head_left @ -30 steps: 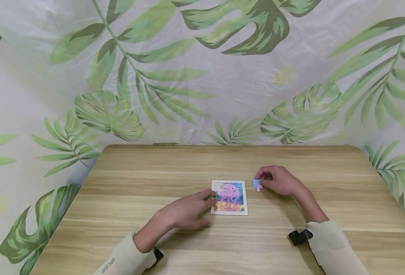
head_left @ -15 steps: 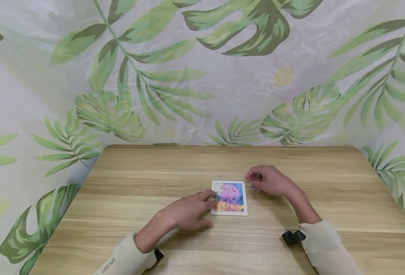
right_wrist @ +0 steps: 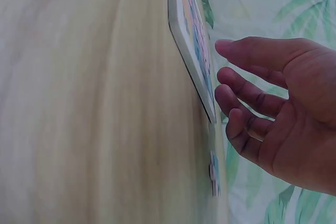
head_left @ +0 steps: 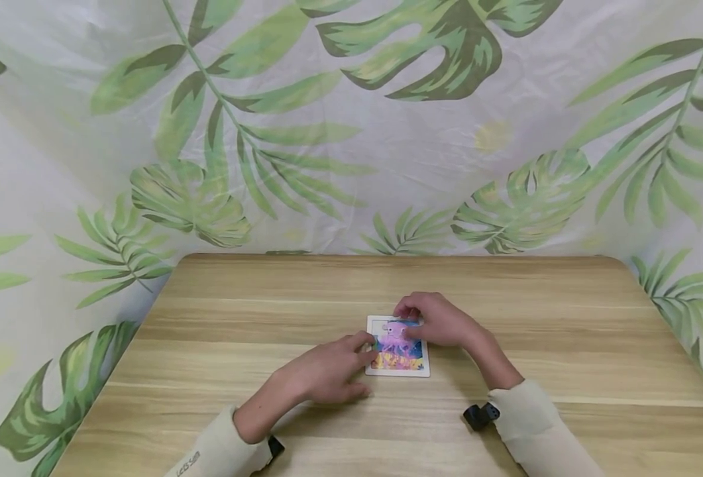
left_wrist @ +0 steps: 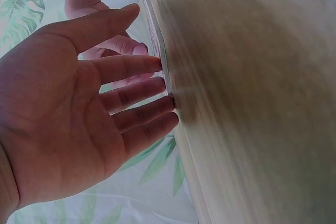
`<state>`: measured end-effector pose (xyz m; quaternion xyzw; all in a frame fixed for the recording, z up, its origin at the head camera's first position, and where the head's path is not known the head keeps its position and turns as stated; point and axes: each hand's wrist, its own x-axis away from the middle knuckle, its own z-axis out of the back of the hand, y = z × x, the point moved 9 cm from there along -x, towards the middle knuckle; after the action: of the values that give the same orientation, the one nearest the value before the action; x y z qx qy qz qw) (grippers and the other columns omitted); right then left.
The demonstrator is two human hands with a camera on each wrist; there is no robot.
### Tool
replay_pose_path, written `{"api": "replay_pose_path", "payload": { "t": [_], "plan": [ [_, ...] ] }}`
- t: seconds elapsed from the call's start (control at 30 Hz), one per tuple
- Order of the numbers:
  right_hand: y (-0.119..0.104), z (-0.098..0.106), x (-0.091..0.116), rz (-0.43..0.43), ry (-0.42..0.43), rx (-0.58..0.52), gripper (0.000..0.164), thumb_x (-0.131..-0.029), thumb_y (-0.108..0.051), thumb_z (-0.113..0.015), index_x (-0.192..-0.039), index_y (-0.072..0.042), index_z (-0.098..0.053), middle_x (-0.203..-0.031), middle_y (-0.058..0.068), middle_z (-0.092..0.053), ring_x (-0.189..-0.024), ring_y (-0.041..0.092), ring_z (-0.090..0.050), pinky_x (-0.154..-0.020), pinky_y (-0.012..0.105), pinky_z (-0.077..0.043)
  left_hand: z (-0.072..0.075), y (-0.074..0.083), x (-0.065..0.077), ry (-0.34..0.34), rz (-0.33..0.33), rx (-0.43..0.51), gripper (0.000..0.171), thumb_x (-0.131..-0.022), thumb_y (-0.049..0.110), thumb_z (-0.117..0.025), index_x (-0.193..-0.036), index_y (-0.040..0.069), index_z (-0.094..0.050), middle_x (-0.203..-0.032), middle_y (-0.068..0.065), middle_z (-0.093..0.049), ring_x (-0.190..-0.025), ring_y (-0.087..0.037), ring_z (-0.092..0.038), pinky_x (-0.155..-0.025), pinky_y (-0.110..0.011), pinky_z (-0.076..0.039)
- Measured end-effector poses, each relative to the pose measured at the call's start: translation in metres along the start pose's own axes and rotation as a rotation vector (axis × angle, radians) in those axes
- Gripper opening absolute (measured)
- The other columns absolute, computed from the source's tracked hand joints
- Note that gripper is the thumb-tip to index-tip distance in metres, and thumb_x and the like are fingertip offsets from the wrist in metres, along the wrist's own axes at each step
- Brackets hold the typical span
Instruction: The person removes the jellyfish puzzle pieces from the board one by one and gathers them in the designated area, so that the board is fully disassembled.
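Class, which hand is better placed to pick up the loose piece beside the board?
Probably the right hand: it is over the right side of the puzzle board, and the loose piece lies off that side. The left hand touches the opposite edge.

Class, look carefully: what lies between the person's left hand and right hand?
The white-framed jellyfish puzzle lies between the left hand and the right hand, partly covered by both; the head view shows this.

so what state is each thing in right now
jellyfish puzzle: flat on the wood-grain table, upper-left corner looks unfilled
loose puzzle piece: on the table, apart from the puzzle
left hand: fingers nearly straight, at the puzzle's edge
right hand: fingers loosely curled, no piece visible
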<state>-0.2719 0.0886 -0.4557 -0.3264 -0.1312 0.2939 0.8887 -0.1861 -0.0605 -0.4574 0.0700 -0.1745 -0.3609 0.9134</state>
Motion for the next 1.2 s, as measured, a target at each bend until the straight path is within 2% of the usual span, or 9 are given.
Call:
{"api": "replay_pose_path", "payload": {
  "t": [0.27,0.67,1.0,1.2],
  "plan": [
    [0.0006,-0.0072,-0.0060,-0.045,-0.012,-0.003,0.027,-0.092,-0.008,-0.083,-0.117,-0.010,-0.076,-0.109,0.003,-0.073,-0.103,0.020,-0.064,-0.094,0.040,-0.055,0.0001,-0.0009,0.0027,0.006,0.001,0.011,0.064,-0.102,0.041,-0.074,-0.154,0.008,-0.058,-0.165,-0.011,-0.046,-0.150,-0.028,-0.052,-0.117,-0.044,-0.052],
    [0.0019,-0.0080,-0.0060,-0.074,-0.018,0.005,0.024,-0.095,-0.007,-0.080,-0.118,-0.011,-0.076,-0.109,0.002,-0.072,-0.103,0.019,-0.063,-0.096,0.041,-0.055,0.0009,-0.0011,0.0019,0.008,-0.010,0.005,0.064,-0.102,0.042,-0.074,-0.154,0.008,-0.059,-0.164,-0.010,-0.047,-0.149,-0.027,-0.052,-0.117,-0.042,-0.052],
    [0.0031,-0.0106,-0.0061,-0.052,-0.023,0.009,0.030,-0.095,-0.005,-0.079,-0.124,-0.007,-0.074,-0.108,0.002,-0.070,-0.095,0.017,-0.060,-0.086,0.031,-0.052,0.0012,0.0002,0.0002,0.010,-0.015,-0.004,0.063,-0.102,0.042,-0.073,-0.154,0.009,-0.059,-0.164,-0.010,-0.047,-0.149,-0.027,-0.052,-0.118,-0.043,-0.051],
    [0.0032,-0.0108,-0.0048,-0.055,-0.014,0.022,0.029,-0.096,-0.006,-0.078,-0.124,-0.010,-0.077,-0.109,0.003,-0.069,-0.095,0.018,-0.059,-0.084,0.031,-0.051,0.0022,0.0005,0.0006,0.014,-0.013,0.001,0.063,-0.101,0.041,-0.074,-0.153,0.008,-0.060,-0.163,-0.010,-0.047,-0.148,-0.027,-0.053,-0.118,-0.043,-0.051]
  ]
}}
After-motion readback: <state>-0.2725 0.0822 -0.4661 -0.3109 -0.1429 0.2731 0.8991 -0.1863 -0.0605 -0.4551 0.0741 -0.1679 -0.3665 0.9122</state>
